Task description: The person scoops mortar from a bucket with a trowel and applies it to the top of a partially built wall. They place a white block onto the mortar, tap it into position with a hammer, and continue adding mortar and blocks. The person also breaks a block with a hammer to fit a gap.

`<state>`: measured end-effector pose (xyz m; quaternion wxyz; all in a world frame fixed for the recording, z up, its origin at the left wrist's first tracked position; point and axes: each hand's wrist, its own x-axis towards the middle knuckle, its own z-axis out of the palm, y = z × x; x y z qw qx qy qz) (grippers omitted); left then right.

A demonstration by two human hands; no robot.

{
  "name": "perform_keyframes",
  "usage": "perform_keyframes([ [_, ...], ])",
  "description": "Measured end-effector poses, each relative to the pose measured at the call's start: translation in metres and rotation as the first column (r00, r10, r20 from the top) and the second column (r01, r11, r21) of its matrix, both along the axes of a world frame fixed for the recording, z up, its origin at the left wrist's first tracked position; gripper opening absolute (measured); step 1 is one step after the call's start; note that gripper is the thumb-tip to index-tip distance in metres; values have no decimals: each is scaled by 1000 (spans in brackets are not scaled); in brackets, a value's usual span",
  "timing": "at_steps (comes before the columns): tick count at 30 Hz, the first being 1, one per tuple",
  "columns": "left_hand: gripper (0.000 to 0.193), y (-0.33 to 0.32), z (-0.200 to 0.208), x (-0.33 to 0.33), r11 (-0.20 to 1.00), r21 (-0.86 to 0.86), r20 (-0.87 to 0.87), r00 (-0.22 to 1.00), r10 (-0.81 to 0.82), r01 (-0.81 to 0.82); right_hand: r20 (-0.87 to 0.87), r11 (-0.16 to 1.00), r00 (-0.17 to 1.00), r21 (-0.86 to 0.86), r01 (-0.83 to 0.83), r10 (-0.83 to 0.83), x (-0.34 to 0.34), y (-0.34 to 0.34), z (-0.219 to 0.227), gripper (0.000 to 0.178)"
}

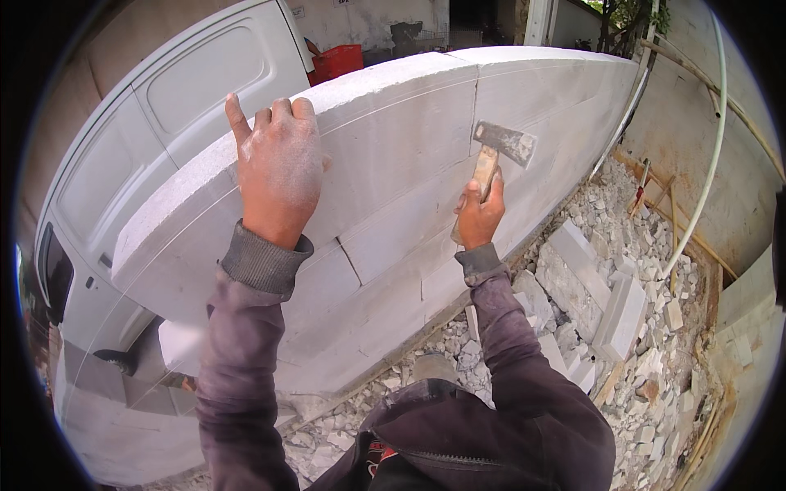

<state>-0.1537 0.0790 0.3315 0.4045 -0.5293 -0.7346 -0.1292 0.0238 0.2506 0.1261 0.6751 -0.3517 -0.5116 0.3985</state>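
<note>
A wall of white lightweight blocks (393, 172) stands in front of me, with narrow joints between the blocks. My left hand (281, 168) grips the top edge of an upper white block (176, 219). Its fingers hook over the edge, the outermost one raised, and white dust coats its back. My right hand (480, 214) is closed around the wooden handle of a hatchet (505, 144). The hatchet's grey metal head is up in front of the wall face, near a vertical joint; whether it touches the wall I cannot tell. A thin pale string (385, 108) runs along the wall's upper part.
White rubble (647, 409) and broken block pieces (620, 319) cover the ground at the right. A pale hose (711, 180) hangs there beside wooden strips (674, 237). Behind the wall stand a white van (205, 69) and a red container (337, 62).
</note>
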Motion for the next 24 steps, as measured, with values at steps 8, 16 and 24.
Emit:
perform_keyframes([
  [8,53,4,0,-1,999,-24,-27,999,39,-39,611,729,659,671,-138,-438,51,73,270,40],
  [16,49,2,-3,-5,999,43,-76,997,-22,25,839,759,371,528,-381,-397,27,70,302,48],
  [24,46,4,-4,-8,997,67,-95,995,-40,47,951,931,128,304,-203,-283,15,67,296,42],
])
